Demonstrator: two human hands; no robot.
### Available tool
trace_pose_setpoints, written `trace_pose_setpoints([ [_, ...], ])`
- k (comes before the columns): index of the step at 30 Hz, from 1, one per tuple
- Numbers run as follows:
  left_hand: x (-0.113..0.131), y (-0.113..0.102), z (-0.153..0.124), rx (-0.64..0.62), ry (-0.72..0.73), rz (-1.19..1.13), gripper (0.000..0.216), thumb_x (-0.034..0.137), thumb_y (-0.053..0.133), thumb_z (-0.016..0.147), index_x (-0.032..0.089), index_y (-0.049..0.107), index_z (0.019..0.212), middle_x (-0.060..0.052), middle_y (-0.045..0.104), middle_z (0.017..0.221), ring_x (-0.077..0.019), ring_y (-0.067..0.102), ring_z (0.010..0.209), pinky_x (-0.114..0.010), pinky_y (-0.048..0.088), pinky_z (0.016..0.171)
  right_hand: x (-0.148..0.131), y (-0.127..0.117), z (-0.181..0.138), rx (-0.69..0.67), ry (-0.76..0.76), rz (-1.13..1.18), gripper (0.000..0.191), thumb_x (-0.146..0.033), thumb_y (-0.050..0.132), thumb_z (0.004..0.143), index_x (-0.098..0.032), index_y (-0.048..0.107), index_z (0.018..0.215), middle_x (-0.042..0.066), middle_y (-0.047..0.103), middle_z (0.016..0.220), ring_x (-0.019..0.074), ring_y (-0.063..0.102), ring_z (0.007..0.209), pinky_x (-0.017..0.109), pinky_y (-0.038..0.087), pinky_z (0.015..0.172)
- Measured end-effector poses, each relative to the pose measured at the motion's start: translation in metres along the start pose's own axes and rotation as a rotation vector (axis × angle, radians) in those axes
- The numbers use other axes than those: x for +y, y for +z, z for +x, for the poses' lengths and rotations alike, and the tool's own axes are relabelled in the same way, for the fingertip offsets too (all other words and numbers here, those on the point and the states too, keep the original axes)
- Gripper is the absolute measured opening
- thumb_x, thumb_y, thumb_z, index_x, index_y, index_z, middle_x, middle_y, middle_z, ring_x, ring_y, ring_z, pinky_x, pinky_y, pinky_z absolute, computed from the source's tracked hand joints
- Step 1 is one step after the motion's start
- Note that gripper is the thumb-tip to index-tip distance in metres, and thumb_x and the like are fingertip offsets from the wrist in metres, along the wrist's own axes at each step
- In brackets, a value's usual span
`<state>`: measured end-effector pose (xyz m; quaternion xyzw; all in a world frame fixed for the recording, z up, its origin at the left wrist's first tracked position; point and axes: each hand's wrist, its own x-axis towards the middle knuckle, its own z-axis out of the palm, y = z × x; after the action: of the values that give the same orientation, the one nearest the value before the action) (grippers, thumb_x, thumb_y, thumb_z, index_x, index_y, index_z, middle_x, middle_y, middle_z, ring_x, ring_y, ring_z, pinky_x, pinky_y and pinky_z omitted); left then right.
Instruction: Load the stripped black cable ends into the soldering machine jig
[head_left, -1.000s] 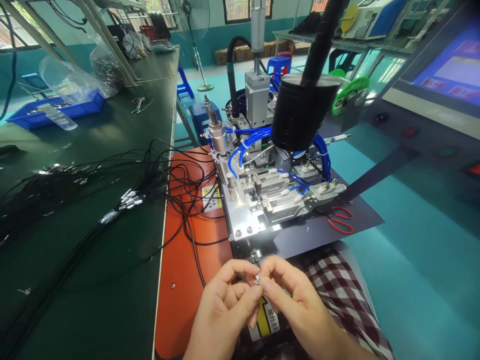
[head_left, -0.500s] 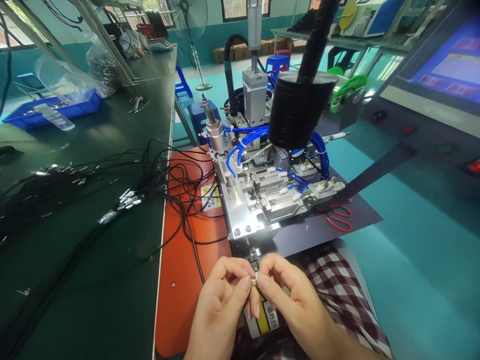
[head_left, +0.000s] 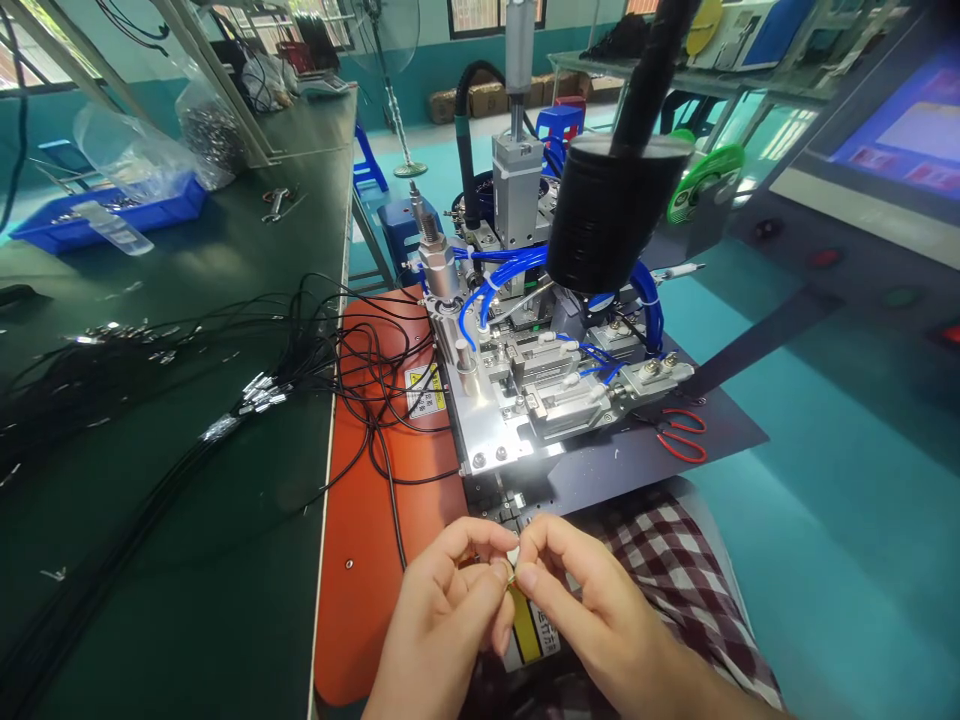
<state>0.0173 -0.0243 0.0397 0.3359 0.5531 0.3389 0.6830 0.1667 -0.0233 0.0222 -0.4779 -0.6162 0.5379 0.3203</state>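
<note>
My left hand and my right hand meet just in front of the machine's near edge, fingertips almost touching. Between them is a small pale, yellowish wire-like piece, pinched by thumb and forefinger on both sides. Most of it is hidden by the fingers, so its exact kind is unclear. Just beyond the hands stands the machine's shiny metal plate, with small clamps and blue air tubes behind it. Beneath the hands shows a yellow and white label.
Black cables spill from the dark green bench over the orange board. A cable bundle with metal ends lies on the bench. Red-handled pliers rest right of the machine. A black lamp-like hood hangs above; a screen stands at right.
The fingertips have shifted slightly, and more of the small pale piece shows between them. The whole view has moved a little; the machine and cables look the same.
</note>
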Motion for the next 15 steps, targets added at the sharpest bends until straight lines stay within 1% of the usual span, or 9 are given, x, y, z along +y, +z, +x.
trace_pose_setpoints([
  [4,0.0055,-0.0002,0.0012,-0.021,-0.025,0.031,0.021,0.034,0.065,0.077,0.016,0.060,0.085,0.003,0.055,0.053,-0.0108,0.049,0.052,-0.021,0.038,0.053,0.0013,-0.0013,-0.0003,0.039,-0.075,-0.120,0.020,-0.026,0.038,0.093,-0.021,0.048,0.077,0.002,0.052,0.076,0.0181,0.051,0.070,0.032,0.039,0.067],
  [7,0.0079,-0.0003,0.0002,-0.032,-0.052,0.050,0.020,0.036,0.062,0.079,0.017,0.058,0.084,0.003,0.056,0.053,-0.0102,0.049,0.052,-0.021,0.038,0.054,0.0007,-0.0027,0.0006,0.080,-0.105,-0.143,0.019,-0.025,0.038,0.094,-0.021,0.049,0.079,0.003,0.052,0.076,0.0179,0.051,0.070,0.032,0.039,0.066],
  [9,0.0078,-0.0007,-0.0003,-0.029,-0.056,0.051,0.017,0.033,0.061,0.080,0.017,0.057,0.083,0.004,0.055,0.053,-0.0087,0.046,0.051,-0.019,0.036,0.051,0.0002,-0.0033,0.0007,0.086,-0.103,-0.128,0.019,-0.024,0.038,0.094,-0.021,0.048,0.079,0.002,0.051,0.075,0.0170,0.051,0.068,0.031,0.039,0.065],
  [11,0.0064,-0.0010,0.0005,-0.015,-0.035,0.062,0.016,0.031,0.065,0.078,0.017,0.057,0.081,0.005,0.052,0.055,-0.0073,0.042,0.050,-0.017,0.032,0.048,0.0003,-0.0035,0.0004,0.079,-0.099,-0.111,0.019,-0.023,0.038,0.094,-0.021,0.048,0.078,0.001,0.051,0.074,0.0161,0.050,0.067,0.030,0.039,0.064],
  [15,0.0040,-0.0008,0.0045,-0.013,-0.028,0.088,0.023,0.033,0.072,0.071,0.017,0.059,0.082,0.004,0.054,0.066,-0.0060,0.036,0.049,-0.017,0.026,0.044,0.0011,-0.0034,0.0002,0.080,-0.101,-0.094,0.018,-0.023,0.038,0.094,-0.021,0.049,0.080,0.001,0.051,0.075,0.0161,0.050,0.068,0.030,0.039,0.064],
])
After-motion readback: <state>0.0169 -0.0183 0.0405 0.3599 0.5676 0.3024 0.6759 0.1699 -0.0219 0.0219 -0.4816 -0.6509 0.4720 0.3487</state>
